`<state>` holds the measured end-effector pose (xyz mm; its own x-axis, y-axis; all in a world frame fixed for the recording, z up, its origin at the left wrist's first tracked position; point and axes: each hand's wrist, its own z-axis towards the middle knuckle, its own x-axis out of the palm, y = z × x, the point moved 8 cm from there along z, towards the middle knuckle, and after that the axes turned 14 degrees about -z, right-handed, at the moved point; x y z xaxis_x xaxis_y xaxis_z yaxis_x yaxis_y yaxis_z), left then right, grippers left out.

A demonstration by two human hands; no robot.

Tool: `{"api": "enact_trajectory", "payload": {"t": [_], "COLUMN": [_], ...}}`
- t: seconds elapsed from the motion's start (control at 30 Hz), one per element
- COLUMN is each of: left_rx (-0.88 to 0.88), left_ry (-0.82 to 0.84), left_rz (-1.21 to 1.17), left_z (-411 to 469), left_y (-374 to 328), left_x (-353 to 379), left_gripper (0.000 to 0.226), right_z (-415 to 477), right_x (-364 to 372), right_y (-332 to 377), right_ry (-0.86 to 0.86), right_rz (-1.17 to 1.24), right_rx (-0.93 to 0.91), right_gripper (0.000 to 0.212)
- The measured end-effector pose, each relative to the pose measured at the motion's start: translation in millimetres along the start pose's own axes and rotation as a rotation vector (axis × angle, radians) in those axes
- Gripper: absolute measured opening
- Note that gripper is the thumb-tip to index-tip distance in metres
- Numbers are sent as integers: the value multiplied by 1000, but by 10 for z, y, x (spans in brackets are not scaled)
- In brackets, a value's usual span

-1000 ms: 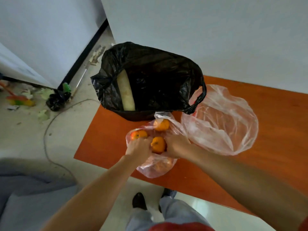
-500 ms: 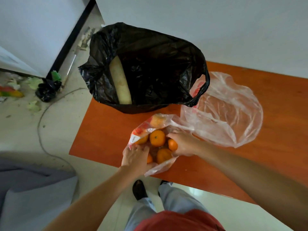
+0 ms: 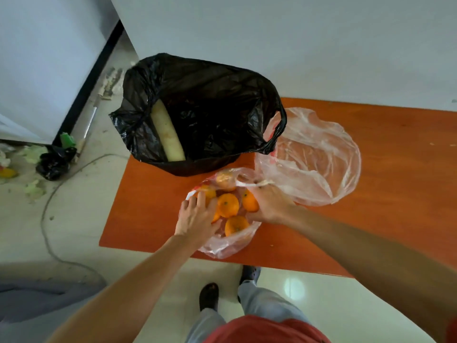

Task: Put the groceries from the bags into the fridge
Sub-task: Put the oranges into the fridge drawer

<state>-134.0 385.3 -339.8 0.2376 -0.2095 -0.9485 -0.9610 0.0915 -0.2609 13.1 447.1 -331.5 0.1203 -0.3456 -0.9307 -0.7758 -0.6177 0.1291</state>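
Head view: early going, I'd judge. The oranges are still in the clear bag at the surface's near edge, a pale vegetable still in the black bag beyond. Right grip pinches the clear bag's rim open; left grip rests spread fingers on an orange. The fruit looks bright, round, firm — loose, liable to roll.

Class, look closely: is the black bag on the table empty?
No, a long pale vegetable leans inside the open black bag.
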Motion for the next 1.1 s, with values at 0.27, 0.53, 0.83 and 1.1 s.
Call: {"api": "enact_trajectory", "payload": {"t": [0.27,0.53,0.83,1.1], "left_rx": [299,572,981,1317], "left_ry": [-130,-110,-41,96], "left_rz": [-46,-25,-88,-137], "left_z": [-261,-629,-1371,-2784], "left_y": [-206,-1021,-3224,-5582], "left_x": [-586,-834,-661,212], "left_gripper": [60,57,56,61], "right_z": [-656,-2072,-4681,-7529], "right_x": [-335,-252,244,1148], "right_y": [238,175,-144,-84], "right_ry": [-172,-312,-406,-430], "right_rz": [-71,-29,-6,44], "right_rx": [174,461,933,1324], "right_gripper": [69,61,64,67]}}
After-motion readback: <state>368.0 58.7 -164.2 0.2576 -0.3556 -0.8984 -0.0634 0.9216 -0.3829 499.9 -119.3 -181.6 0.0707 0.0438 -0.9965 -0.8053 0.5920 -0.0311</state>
